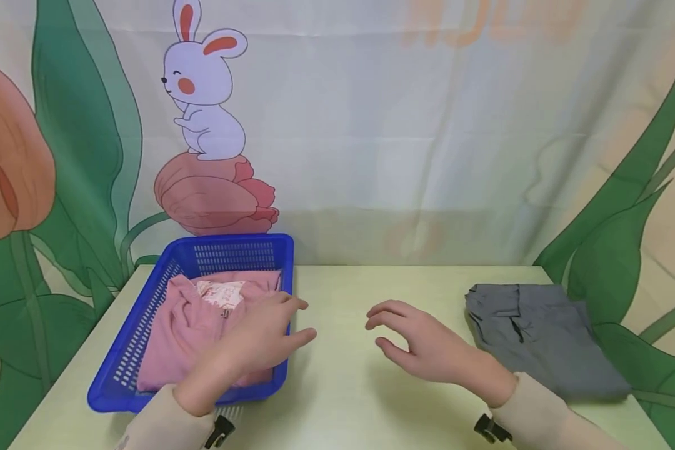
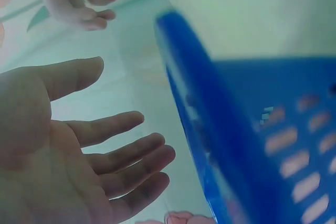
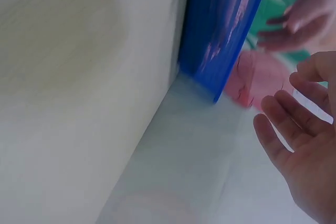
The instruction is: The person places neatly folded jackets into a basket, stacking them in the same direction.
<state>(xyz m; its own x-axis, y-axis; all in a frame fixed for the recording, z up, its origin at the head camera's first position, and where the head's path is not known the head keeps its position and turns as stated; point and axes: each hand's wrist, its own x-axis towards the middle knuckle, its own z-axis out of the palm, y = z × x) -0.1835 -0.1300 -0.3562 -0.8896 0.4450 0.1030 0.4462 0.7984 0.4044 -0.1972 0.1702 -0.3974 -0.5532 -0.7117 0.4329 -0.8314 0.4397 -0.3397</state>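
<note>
Head view: left hand (image 1: pixel 255 350) hovering over blue basket (image 1: pixel 146 350) holding folded pink garment (image 1: pixel 197 325), fingers loose, gripping nothing; right hand (image 1: pixel 422 344) hanging relaxed and empty over table (image 1: pixel 337 387). Grey garment (image 1: pixel 540 337) lying folded at right, likely next to be reached for.

Left wrist view: palm spreading wide beside basket wall, blurred.

Right wrist view: fingers lying loosely spread, nothing held.

Pale green table (image 1: pixel 337 387) before a bunny-and-tulip printed backdrop (image 1: pixel 371 125), soft even light
</note>
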